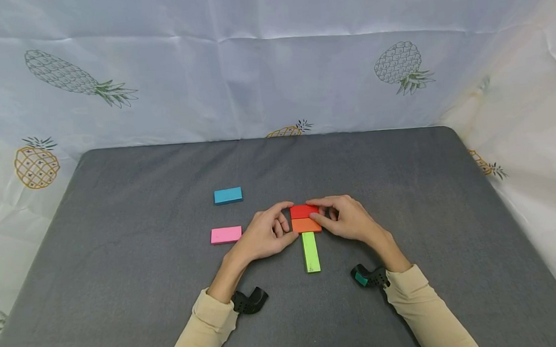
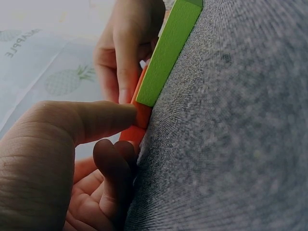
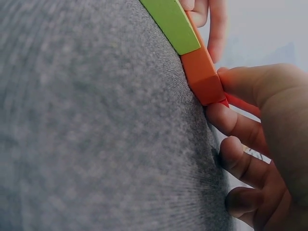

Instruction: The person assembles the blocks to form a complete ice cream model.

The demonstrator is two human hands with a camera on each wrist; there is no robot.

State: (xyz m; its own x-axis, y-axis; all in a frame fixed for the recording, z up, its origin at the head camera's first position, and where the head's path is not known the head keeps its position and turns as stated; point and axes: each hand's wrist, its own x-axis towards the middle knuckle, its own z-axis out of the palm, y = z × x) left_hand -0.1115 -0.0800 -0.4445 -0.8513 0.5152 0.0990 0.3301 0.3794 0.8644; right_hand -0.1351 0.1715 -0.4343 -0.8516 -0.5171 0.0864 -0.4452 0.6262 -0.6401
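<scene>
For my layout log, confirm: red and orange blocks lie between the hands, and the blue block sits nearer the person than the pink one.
Wrong: in the head view, the blue block lies farther away than the pink block; the rest holds.

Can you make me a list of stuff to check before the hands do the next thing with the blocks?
1. Red block and orange block side by side: ok, their long sides meet.
2. Green block near the middle of the orange block's near side: ok, its end points there.
3. Both hands at the red and orange pair: ok, left hand at one end, right hand at the other.
4. Blue block and pink block joined to the others: not ok, both lie apart.
5. Fingers pressing gently: cannot tell, pictures don't show how hard.
</scene>
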